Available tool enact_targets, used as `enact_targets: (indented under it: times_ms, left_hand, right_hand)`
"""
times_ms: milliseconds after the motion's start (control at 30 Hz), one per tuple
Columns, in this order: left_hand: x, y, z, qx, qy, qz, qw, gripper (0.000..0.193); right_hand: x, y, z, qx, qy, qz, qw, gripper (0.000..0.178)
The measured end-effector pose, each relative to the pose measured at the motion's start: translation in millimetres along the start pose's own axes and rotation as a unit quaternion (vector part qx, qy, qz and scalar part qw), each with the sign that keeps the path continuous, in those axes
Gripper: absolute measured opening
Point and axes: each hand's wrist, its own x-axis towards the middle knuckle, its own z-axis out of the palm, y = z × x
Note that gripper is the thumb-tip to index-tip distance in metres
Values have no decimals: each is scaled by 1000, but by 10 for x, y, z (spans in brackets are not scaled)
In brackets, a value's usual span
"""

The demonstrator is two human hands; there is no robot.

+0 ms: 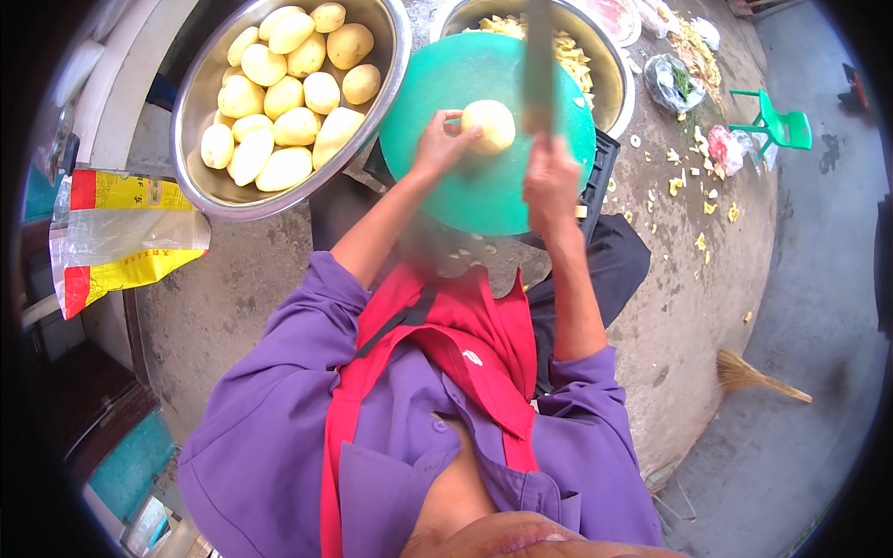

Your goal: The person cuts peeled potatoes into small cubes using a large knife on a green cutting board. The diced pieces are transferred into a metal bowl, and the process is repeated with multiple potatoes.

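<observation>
On a round green cutting board (437, 84) lies a peeled, pale yellow potato (490, 127). My left hand (445, 144) grips its left side, the thumb and fingers closed against it. In my right hand (552, 181) is a knife (538, 65), its broad blade raised upright over the board's right part and slightly blurred. The blade is to the right of the potato and looks apart from it. To the left stands a large steel basin (298, 200) full of whole peeled potatoes (296, 126).
Behind the board another steel basin (621, 88) holds cut potato pieces (569, 58). A black crate (600, 177) shows under the board. Peel scraps (676, 183), plastic bags (672, 84), a small green chair (784, 126) and a straw broom (755, 377) are at right. A yellow-red sack (139, 237) lies left.
</observation>
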Motion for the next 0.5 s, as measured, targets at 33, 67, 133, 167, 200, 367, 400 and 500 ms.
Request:
enact_targets:
  times_ms: [33, 67, 133, 167, 200, 367, 400, 500]
  left_hand:
    - [-4, 15, 15, 20, 6, 0, 1000, 54]
    - [-50, 13, 59, 9, -8, -1, 1000, 55]
    - [-103, -59, -36, -7, -9, -5, 1000, 57]
    - [-39, -58, -54, -27, -7, 2, 1000, 55]
    - [-37, -43, -62, -47, -8, 2, 999, 53]
    - [-29, -60, -93, -100, -19, -20, 995, 45]
    - [-45, -10, -75, -93, -21, -25, 995, 44]
    - [-27, -130, -84, -92, -10, -17, 996, 41]
  right_hand:
    - [5, 58, 127, 3, -166, 191, 968, 30]
    - [-19, 348, 266, -61, -197, 150, 967, 35]
    - [8, 238, 237, -23, -207, 176, 962, 35]
    - [37, 178, 218, -5, -213, 190, 959, 35]
    - [71, 187, 191, 7, -223, 186, 957, 35]
    - [14, 109, 98, 15, -176, 170, 970, 31]
    - [-5, 108, 72, 14, -148, 143, 979, 30]
    - [3, -374, -147, 66, -81, 68, 992, 27]
